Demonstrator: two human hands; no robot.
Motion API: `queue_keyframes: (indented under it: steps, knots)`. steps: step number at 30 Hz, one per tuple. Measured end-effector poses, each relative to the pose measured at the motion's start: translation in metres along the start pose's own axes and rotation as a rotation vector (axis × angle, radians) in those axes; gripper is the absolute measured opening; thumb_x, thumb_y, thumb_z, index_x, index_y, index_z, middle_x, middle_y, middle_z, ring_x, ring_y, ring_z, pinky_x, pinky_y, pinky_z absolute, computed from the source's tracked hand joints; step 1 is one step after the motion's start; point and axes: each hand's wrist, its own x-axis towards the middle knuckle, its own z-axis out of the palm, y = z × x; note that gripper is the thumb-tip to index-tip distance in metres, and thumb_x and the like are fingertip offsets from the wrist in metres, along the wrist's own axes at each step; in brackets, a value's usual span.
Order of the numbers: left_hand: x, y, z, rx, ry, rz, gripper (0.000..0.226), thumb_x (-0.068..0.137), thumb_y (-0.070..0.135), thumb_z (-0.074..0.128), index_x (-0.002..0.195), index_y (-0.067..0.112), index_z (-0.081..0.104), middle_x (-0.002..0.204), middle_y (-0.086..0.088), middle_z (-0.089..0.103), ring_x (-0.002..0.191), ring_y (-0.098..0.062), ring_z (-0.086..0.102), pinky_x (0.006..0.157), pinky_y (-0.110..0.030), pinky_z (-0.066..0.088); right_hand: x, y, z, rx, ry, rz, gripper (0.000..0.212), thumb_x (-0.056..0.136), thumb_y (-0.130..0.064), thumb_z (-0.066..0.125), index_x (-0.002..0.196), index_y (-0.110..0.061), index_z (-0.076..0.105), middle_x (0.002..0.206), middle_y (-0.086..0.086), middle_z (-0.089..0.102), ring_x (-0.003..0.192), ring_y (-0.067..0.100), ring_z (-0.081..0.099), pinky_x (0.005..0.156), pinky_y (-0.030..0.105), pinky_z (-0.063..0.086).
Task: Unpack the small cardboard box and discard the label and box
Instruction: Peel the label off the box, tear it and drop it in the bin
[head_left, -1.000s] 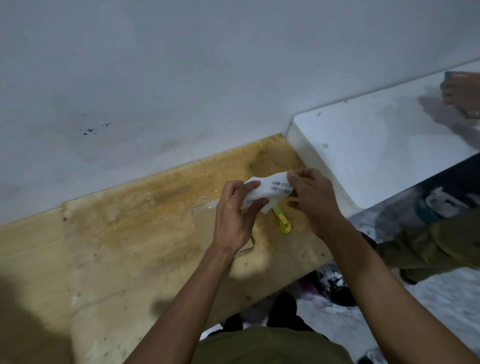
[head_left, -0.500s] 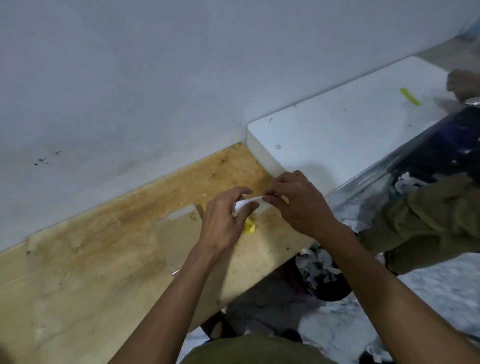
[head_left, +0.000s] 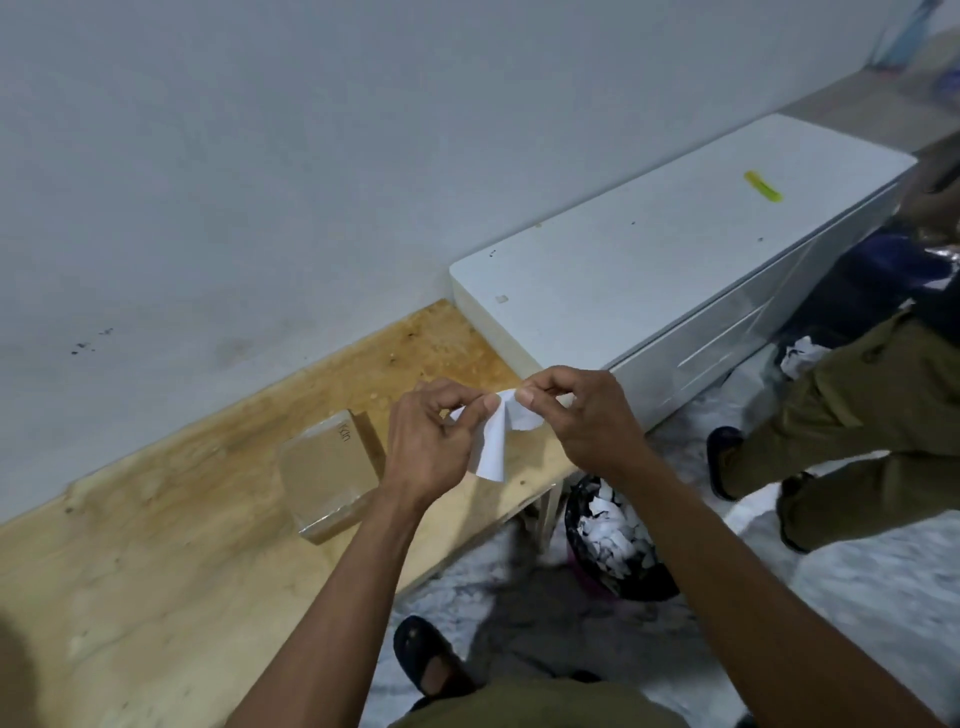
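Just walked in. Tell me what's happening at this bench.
A person is holding a white paper label up over the wooden bench, pinching it between the left hand and the right hand, seemingly tearing or crumpling it. The small cardboard box lies on the bench by the left wrist, untouched. A black bin with white paper scraps in it sits on the floor below the bench edge, so the label probably goes there next.

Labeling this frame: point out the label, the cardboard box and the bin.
label (head_left: 491, 447), head view, on the hanging white strip.
cardboard box (head_left: 324, 465), head view, middle of its top face.
bin (head_left: 582, 551), head view, on its dark left rim.
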Motion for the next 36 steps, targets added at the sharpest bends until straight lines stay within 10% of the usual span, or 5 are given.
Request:
queue_keyframes:
  steps: [9, 18, 28, 36]
  knots:
    - [-0.018, -0.008, -0.036, -0.204, 0.324, -0.362, 0.009, 0.086, 0.024, 0.076, 0.078, 0.02, 0.078, 0.081, -0.002, 0.075, 0.06, -0.014, 0.061, 0.047, -0.027, 0.049, -0.008, 0.03, -0.102, 0.433, 0.422, 0.331, 0.007, 0.088, -0.026, 0.07, 0.085, -0.021, 0.072, 0.076, -0.006, 0.068, 0.077, 0.012, 0.061, 0.058, 0.026, 0.054]
    - [-0.01, 0.02, 0.009, -0.092, -0.11, -0.208, 0.028, 0.1, 0.025, 0.057, 0.084, 0.008, 0.072, 0.074, -0.005, 0.065, 0.068, -0.015, 0.05, 0.062, -0.029, 0.038, -0.003, -0.023, -0.034, 0.346, -0.019, 0.023, 0.005, 0.087, -0.017, 0.071, 0.088, -0.014, 0.075, 0.085, 0.006, 0.074, 0.075, 0.014, 0.07, 0.071, 0.03, 0.06]
    - [0.005, 0.032, 0.007, -0.286, -0.123, -0.157, 0.011, 0.089, 0.017, 0.072, 0.088, 0.009, 0.079, 0.076, 0.006, 0.075, 0.066, 0.0, 0.06, 0.059, -0.013, 0.045, 0.023, -0.01, -0.029, 0.191, -0.167, 0.037, 0.026, 0.075, -0.034, 0.082, 0.094, -0.017, 0.078, 0.086, 0.002, 0.076, 0.084, 0.024, 0.072, 0.084, 0.045, 0.059]
    - [0.021, 0.028, 0.001, -0.297, -0.131, -0.151, 0.007, 0.079, 0.011, 0.081, 0.083, 0.012, 0.075, 0.077, 0.0, 0.075, 0.071, -0.004, 0.067, 0.064, -0.016, 0.05, 0.032, -0.012, -0.037, -0.061, -0.3, -0.057, 0.015, 0.079, -0.028, 0.079, 0.082, -0.014, 0.075, 0.077, -0.003, 0.068, 0.063, 0.004, 0.06, 0.066, 0.021, 0.051]
